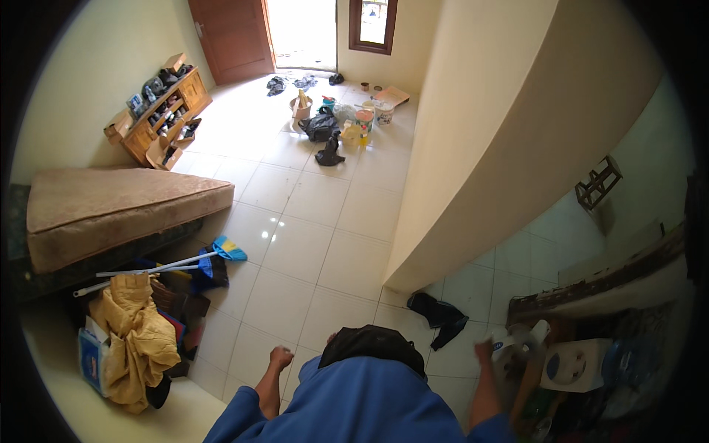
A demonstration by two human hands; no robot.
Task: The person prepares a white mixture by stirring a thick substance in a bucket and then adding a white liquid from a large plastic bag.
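left hand [280, 357], lower centre; right hand [484, 352], lower right: fingers apart or together, cannot tell. a dark garment [441, 317] lies on the tiled floor [354, 262], left of the right hand; footing is best kept clear.

The left hand [281, 357] hangs curled over the tiled floor [354, 266], the right hand [483, 350] near a black garment [443, 316]; a blue-and-yellow broom [230, 249] is beside the mattress [111, 207], beyond it a wooden shoe cabinet [194, 90].
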